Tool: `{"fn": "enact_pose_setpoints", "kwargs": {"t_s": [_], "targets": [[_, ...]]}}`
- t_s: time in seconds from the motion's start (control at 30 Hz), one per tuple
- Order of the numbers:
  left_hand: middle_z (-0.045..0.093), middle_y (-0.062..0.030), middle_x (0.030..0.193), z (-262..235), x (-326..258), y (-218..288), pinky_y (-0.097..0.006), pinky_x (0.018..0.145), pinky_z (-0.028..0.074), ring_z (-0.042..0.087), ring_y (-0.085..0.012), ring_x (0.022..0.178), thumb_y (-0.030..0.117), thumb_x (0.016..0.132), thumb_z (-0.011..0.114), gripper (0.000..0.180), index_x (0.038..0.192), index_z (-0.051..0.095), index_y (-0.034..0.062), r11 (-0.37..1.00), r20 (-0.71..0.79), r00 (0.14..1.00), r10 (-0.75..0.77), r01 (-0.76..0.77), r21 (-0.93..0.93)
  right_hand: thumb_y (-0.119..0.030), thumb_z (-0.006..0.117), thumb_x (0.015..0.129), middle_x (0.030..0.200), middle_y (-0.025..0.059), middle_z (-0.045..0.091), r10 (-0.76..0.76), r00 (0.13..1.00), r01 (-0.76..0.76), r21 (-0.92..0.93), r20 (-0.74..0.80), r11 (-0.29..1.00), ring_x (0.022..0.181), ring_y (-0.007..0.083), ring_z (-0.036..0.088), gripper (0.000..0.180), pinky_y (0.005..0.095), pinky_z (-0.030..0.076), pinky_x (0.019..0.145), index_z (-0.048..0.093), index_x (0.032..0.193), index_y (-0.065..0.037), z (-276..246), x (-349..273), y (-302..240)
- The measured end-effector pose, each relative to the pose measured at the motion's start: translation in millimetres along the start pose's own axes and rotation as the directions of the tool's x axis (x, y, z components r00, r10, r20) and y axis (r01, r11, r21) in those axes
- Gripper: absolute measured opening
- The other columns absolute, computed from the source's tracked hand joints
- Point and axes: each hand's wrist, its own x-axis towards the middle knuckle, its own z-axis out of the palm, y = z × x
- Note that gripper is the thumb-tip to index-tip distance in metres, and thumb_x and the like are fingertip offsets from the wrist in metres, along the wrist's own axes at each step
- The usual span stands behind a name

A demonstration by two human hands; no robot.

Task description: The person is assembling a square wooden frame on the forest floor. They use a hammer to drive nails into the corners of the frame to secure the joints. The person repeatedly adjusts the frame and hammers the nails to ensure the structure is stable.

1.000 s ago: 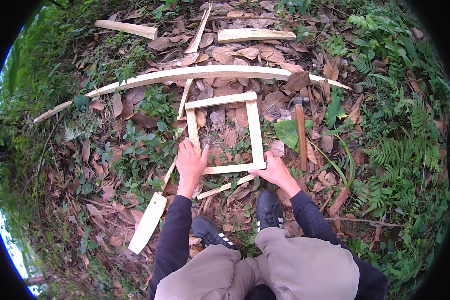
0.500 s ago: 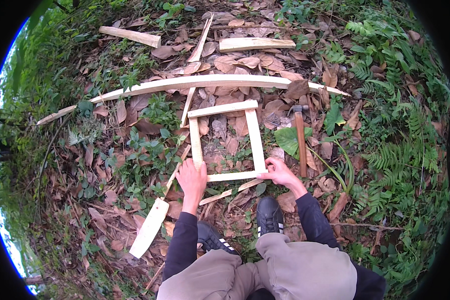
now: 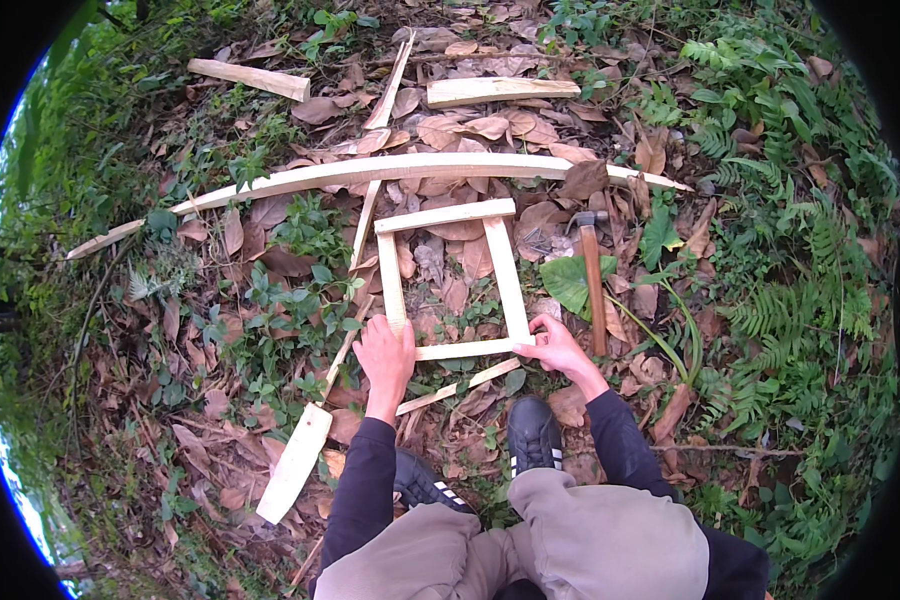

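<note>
The wood frame [image 3: 446,215] is over lumpy leaves [image 3: 486,127], just past the shoes [image 3: 534,432]. The left hand [image 3: 385,353] holds its near left corner; the right hand [image 3: 558,350], well apart, pinches the near right one. If one hand pulls harder, the frame could twist and a corner could pop loose. No hand steadies the far end.

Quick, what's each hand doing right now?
Left hand: closed on the near left corner of the square wooden frame.
Right hand: closed on its near right corner.
</note>
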Motion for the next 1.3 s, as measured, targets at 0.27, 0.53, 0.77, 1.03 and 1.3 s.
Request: {"fn": "enact_pose_setpoints", "kwargs": {"t_s": [0.27,0.53,0.77,1.03,1.3], "targets": [[0.061,-0.0162,0.094,1.8,1.8,-1.7,-0.048,0.073,0.051,0.066,-0.0368,0.085,0.035,0.094,0.066,0.036,0.100,0.050,0.0038,0.991,0.048,0.998,-0.030,0.036,-0.129,-0.043,0.068,0.092,0.084,0.0342,0.068,-0.357,0.892,0.087,-0.672,-0.276,0.736,0.085,0.0506,0.070,0.059,0.0560,0.057,0.076,0.047,0.115,0.008,23.9,68.3,-68.1],[0.059,-0.0195,0.091,-1.9,-1.7,-2.7,-0.048,0.069,0.053,0.065,-0.0400,0.080,0.031,0.095,0.066,0.036,0.100,0.047,0.0015,0.977,0.032,0.999,-0.008,0.014,-0.212,-0.036,0.067,0.093,0.085,0.0327,0.069,-0.438,0.829,0.161,-0.601,-0.348,0.783,0.083,0.0508,0.070,0.049,0.0561,0.057,0.075,0.048,0.113,0.005,24.4,86.6,-54.6],[0.059,-0.0199,0.092,-2.4,4.0,-2.0,-0.048,0.070,0.053,0.065,-0.0397,0.083,0.031,0.095,0.067,0.036,0.101,0.047,0.0018,0.976,0.085,0.996,-0.021,0.039,-0.214,-0.035,0.068,0.092,0.086,0.0339,0.068,-0.399,0.855,0.130,-0.607,-0.332,0.784,0.085,0.0513,0.069,0.051,0.0566,0.056,0.076,0.049,0.115,0.006,23.0,89.7,-54.2],[0.059,-0.0195,0.094,-2.8,4.0,-2.6,-0.048,0.071,0.053,0.064,-0.0397,0.084,0.031,0.095,0.066,0.035,0.100,0.048,0.0018,0.977,0.081,0.997,-0.006,0.023,-0.210,-0.034,0.068,0.091,0.084,0.0337,0.068,-0.409,0.850,0.144,-0.600,-0.333,0.787,0.083,0.0512,0.069,0.049,0.0562,0.056,0.075,0.050,0.112,0.007,24.4,86.7,-54.3],[0.059,-0.0191,0.091,-1.6,4.7,-2.7,-0.048,0.070,0.053,0.065,-0.0399,0.082,0.032,0.095,0.066,0.035,0.099,0.048,0.0019,0.974,0.059,0.998,-0.015,0.028,-0.226,-0.032,0.068,0.091,0.086,0.0327,0.069,-0.446,0.826,0.192,-0.571,-0.345,0.798,0.083,0.0505,0.069,0.047,0.0552,0.056,0.074,0.050,0.112,0.007,23.9,86.6,-56.1]]}}
